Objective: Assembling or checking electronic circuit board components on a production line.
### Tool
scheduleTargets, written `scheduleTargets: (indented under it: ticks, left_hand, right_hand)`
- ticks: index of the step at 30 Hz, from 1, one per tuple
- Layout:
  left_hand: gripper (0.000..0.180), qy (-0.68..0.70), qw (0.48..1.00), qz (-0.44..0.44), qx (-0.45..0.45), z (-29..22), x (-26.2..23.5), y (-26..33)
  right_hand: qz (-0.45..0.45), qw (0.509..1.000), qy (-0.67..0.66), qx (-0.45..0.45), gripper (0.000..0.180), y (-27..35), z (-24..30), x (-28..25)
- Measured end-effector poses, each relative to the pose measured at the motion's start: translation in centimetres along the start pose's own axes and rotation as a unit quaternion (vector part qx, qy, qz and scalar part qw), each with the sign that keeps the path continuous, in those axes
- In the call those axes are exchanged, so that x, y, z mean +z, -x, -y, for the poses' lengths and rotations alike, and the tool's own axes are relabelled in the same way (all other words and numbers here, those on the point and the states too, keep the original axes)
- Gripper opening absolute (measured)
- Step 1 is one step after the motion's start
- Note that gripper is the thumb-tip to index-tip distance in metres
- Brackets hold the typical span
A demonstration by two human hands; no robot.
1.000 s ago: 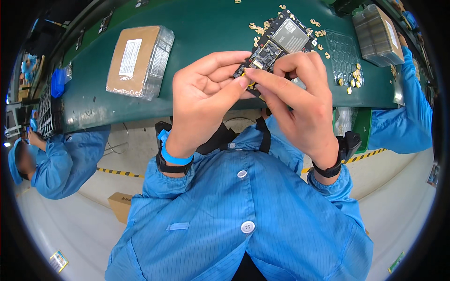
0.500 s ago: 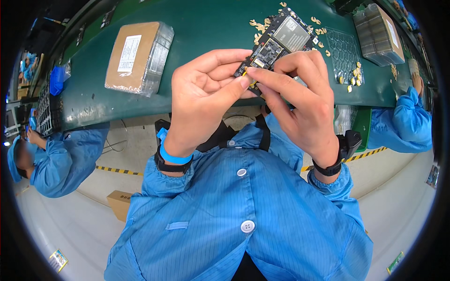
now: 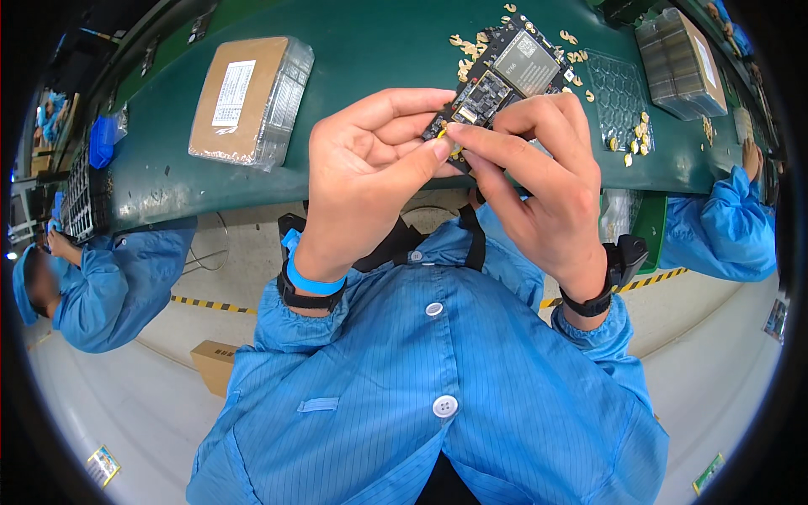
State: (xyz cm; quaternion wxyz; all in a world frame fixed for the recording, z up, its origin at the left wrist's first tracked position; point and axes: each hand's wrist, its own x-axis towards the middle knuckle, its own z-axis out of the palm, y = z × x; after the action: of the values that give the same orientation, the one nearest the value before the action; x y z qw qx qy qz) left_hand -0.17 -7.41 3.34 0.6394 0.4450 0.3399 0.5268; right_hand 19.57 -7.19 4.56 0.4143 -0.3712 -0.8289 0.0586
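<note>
Since half a second ago both hands have kept their pose. The left hand [image 3: 370,168] and right hand [image 3: 539,177] pinch a black rectangular circuit board [image 3: 501,76] with a grey shielded module, held tilted above the green workbench [image 3: 379,42]; a small yellow part [image 3: 455,153] sits between the fingertips.

Both hands are raised over the green workbench [image 3: 353,50], pinching a dark circuit board [image 3: 505,71] between them. The left hand [image 3: 366,172] grips its lower edge with thumb and forefinger, while the right hand [image 3: 539,181] presses a small yellow part [image 3: 455,150] against the same corner. Loose yellow clips [image 3: 470,42] lie scattered behind the board. A wrapped stack of trays [image 3: 248,101] sits well to the left, and a clear blister tray [image 3: 619,84] lies to the right.
</note>
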Motion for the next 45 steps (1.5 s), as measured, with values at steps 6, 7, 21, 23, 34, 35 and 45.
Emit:
scheduleTargets:
  ticks: [6, 7, 21, 23, 34, 35, 45]
  left_hand:
    - [0.035, -0.001, 1.0, 0.006, -0.002, -0.1, -0.2, 0.2]
    - [0.035, 0.003, 1.0, 0.013, 0.001, -0.2, -0.2, 0.2]
    - [0.031, 0.007, 0.999, -0.041, -0.019, 0.9, -0.5, -0.9]
    - [0.03, 0.001, 0.996, -0.091, -0.022, 1.8, -1.0, -1.5]
    - [0.057, 0.091, 0.988, -0.121, 0.021, 3.7, -3.3, -6.5]
    - [0.057, 0.092, 0.988, -0.118, 0.025, 3.7, -3.6, -6.9]
    - [0.037, -0.03, 0.998, -0.044, -0.034, 2.7, -6.3, -2.9]
  right_hand:
    - [-0.012, 0.999, -0.028, 0.026, 0.032, 0.6, 0.0, 0.3]
    - [-0.012, 0.999, -0.028, 0.026, 0.032, 0.7, 0.1, 0.3]
    - [0.001, 0.999, 0.041, 0.007, 0.037, 0.0, -0.6, 1.3]
    - [-0.033, 0.998, 0.013, 0.045, 0.031, 0.3, -1.5, 2.5]
    - [0.014, 0.884, -0.252, 0.394, 0.021, -6.3, -9.3, 5.7]
    - [0.033, 0.901, -0.201, 0.383, 0.023, -8.1, -12.1, 5.8]
    - [0.006, 0.901, 0.342, 0.267, 0.034, -16.2, -37.6, 5.6]
